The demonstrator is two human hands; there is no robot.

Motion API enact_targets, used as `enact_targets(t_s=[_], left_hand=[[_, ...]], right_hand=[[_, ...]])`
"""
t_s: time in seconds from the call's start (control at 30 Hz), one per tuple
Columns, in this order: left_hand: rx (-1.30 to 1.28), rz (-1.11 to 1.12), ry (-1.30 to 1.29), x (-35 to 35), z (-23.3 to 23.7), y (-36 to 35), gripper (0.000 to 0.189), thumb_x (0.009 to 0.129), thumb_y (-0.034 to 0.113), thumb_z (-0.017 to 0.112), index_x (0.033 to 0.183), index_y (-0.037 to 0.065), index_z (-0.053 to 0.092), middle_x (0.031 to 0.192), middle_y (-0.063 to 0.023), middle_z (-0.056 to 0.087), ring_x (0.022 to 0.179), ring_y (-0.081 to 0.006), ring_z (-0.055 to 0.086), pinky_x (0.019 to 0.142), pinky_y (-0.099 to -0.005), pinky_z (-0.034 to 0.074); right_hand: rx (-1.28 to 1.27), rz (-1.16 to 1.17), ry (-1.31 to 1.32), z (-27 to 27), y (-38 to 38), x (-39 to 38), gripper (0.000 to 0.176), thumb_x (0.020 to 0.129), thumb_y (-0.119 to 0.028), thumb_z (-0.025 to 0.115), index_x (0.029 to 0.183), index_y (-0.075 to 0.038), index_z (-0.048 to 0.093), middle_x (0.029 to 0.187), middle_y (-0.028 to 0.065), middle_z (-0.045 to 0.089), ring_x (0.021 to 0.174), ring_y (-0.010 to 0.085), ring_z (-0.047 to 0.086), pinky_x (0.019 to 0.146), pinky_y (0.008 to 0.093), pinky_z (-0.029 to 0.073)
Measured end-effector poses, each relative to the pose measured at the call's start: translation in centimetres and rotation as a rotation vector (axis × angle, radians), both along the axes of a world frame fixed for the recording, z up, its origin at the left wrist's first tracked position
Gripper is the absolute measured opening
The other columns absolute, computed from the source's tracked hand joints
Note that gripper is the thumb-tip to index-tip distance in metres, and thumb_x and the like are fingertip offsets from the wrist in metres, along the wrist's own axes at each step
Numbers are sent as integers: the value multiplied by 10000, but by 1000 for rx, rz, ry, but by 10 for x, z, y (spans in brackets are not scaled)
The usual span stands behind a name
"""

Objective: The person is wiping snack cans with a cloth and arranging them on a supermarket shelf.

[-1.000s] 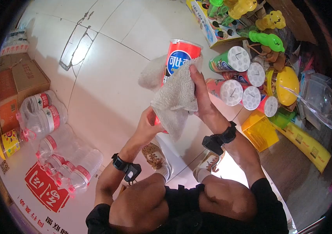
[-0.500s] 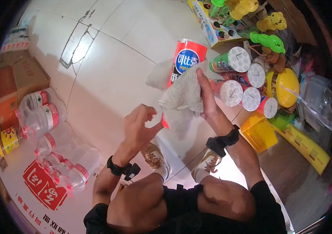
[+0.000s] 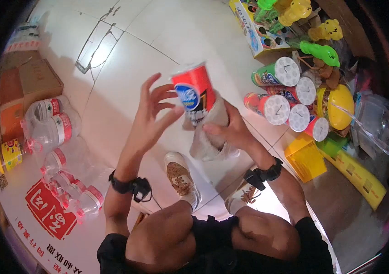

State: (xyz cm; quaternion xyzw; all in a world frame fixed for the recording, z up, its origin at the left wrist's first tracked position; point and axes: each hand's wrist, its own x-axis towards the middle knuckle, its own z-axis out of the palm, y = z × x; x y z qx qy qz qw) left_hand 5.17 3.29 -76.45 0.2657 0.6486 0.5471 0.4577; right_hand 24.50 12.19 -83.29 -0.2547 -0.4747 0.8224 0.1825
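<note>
A red chip canister point(image 3: 197, 84) with a blue oval label is held up over the tiled floor, tilted and slightly blurred. My right hand point(image 3: 236, 130) grips its lower part through a whitish cloth point(image 3: 208, 141), which wraps that end and hangs below. To the left of the canister is my left hand point(image 3: 151, 112), fingers spread, fingertips close to its upper side and holding nothing. On the right lie several more canisters, among them a green one point(image 3: 265, 75) and a red one point(image 3: 256, 102), their pale round ends toward me.
A yellow box point(image 3: 306, 157) and a long yellow pack point(image 3: 356, 176) lie at right, near a yellow-lidded jar point(image 3: 338, 105). Toy-topped tubes stand in a display box point(image 3: 251, 34). Wrapped bottles point(image 3: 62, 128) and cardboard boxes point(image 3: 39, 82) are at left.
The canister has tilted to the left and shifted down, and the cloth has slid to its lower end. My left hand has moved up and opened beside it.
</note>
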Motion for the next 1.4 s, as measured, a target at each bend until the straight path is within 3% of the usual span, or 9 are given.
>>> enact_targets(t_s=[0.13,0.2,0.4,0.53,0.6,0.77,0.97,1.17,1.4], left_hand=[[-128,-115,-54,3,-15,5,513,807,208,811,1206,0,563,1092,-87,652,976,-140,620,844,-290,488],[-158,12,-93,2,-20,4,404,794,219,822,1075,5,628,914,-29,677,818,-104,633,766,-280,508],[46,380,-278,-39,-41,-12,235,895,216,719,1025,45,625,893,-29,673,731,-119,644,730,-295,541],[229,517,-491,-39,-41,-19,410,988,264,586,1285,-7,509,1198,-126,647,1123,-223,623,1014,-383,495],[268,557,-537,-39,-41,-19,389,990,272,584,1266,4,519,1193,-108,648,1123,-215,622,1014,-380,496],[356,610,-629,-48,-45,-25,323,997,255,576,1223,27,538,1196,-66,644,1125,-195,617,1020,-366,486],[420,533,-27,4,-23,-8,391,975,124,594,1307,-43,470,1304,-175,579,1225,-257,564,1080,-390,437],[355,427,130,31,-9,0,501,912,-1,635,1360,-70,423,1364,-231,532,1286,-306,523,1111,-423,416],[374,365,251,23,-9,4,635,764,-68,761,1335,-64,482,1319,-202,571,1192,-275,582,1003,-393,498]], right_hand=[[153,101,-55,2,-5,-8,676,805,-303,786,1350,-21,501,1152,89,647,1063,162,608,944,340,488],[174,176,-163,4,-5,-9,683,801,-317,793,1350,-23,514,1131,94,657,1043,153,613,929,325,489],[38,75,-191,9,-16,-4,518,889,-307,725,1275,7,579,1108,66,676,1031,125,608,903,302,489],[38,-137,-232,11,-8,1,400,962,-275,643,1215,32,609,1099,63,680,1013,118,608,900,290,484],[-99,-516,-105,6,-10,1,394,976,-227,632,1298,-28,521,1223,75,615,1104,157,603,945,331,500],[-390,-566,-90,22,-15,7,397,1001,-289,587,1304,-48,500,1236,71,593,1135,170,594,967,345,494],[-299,-381,83,25,-22,-10,394,1030,-290,531,1294,1,500,1192,72,612,1090,141,585,950,309,476],[-360,-383,35,2,-5,-19,352,991,-174,576,1281,9,497,1162,95,641,961,165,671,817,313,583],[-324,-327,-229,-12,-8,3,269,947,-137,638,1155,30,598,1016,68,688,954,155,663,818,319,564]])
